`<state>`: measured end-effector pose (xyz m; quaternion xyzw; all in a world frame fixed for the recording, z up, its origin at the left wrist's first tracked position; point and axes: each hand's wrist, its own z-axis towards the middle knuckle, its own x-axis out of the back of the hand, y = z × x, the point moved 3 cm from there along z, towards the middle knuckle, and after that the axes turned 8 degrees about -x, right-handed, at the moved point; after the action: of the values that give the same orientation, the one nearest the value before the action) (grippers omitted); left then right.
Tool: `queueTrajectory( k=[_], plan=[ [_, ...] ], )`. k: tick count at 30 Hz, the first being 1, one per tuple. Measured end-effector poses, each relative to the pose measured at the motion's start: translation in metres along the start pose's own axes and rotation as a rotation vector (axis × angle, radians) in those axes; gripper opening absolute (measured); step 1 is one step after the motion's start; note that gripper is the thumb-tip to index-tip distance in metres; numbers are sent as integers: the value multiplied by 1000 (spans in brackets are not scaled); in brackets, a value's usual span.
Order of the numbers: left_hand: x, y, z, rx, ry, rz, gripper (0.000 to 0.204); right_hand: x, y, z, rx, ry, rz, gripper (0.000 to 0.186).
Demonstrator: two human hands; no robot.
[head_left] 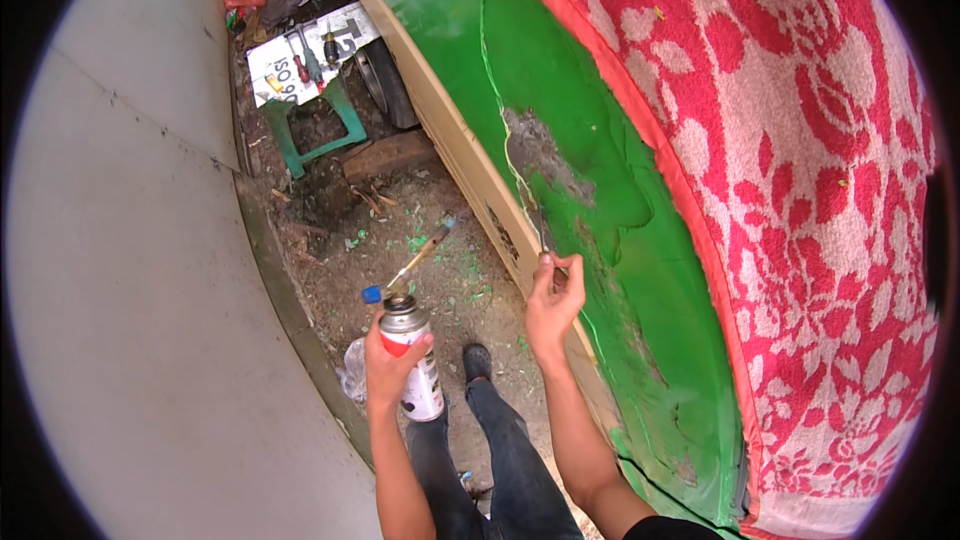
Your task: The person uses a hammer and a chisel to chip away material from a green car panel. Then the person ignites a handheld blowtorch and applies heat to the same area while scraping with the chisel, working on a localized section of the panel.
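My left hand [394, 360] is wrapped round a white and red gas canister [424, 392]. A torch head with a blue knob [372, 294] is fitted on its top. The torch's metal nozzle [430, 251] points up and to the right, with a faint bluish glow at its tip. My right hand [556, 302] pinches with thumb and forefinger at the edge of a green-coated panel [620, 165]; what lies between the fingertips is too small to tell. Just above those fingertips, the coating has a pale, lifted edge [508, 145] and bare grey patches [545, 153].
A red and white patterned cloth [780, 190] covers the panel's right side. A pale wall [150, 270] rises on the left. Tools lie on a white board [330, 45] over a green stool [318, 145], beside a wheel [385, 80]. Green scraps [418, 240] litter the ground.
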<state>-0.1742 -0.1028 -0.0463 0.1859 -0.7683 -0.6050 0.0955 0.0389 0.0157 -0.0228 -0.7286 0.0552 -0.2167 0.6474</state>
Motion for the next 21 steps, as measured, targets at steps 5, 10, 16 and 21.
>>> queueTrajectory(
  k=[5, 10, 16, 21],
  plan=[
    [23, -11, -4, 44, 98, -56, 44, -4, -5, 3, 44, -7, 6, 16],
    [21, -3, -7, 26, 82, -73, 45, 6, -3, 2, 4, -41, 22, 17],
    [5, 6, -5, -3, 18, -115, 45, -5, -9, 4, 51, 9, -34, 18],
    [-8, 14, -2, -35, -52, -57, 47, -2, -13, 9, 77, 1, -45, 18]
  ],
)
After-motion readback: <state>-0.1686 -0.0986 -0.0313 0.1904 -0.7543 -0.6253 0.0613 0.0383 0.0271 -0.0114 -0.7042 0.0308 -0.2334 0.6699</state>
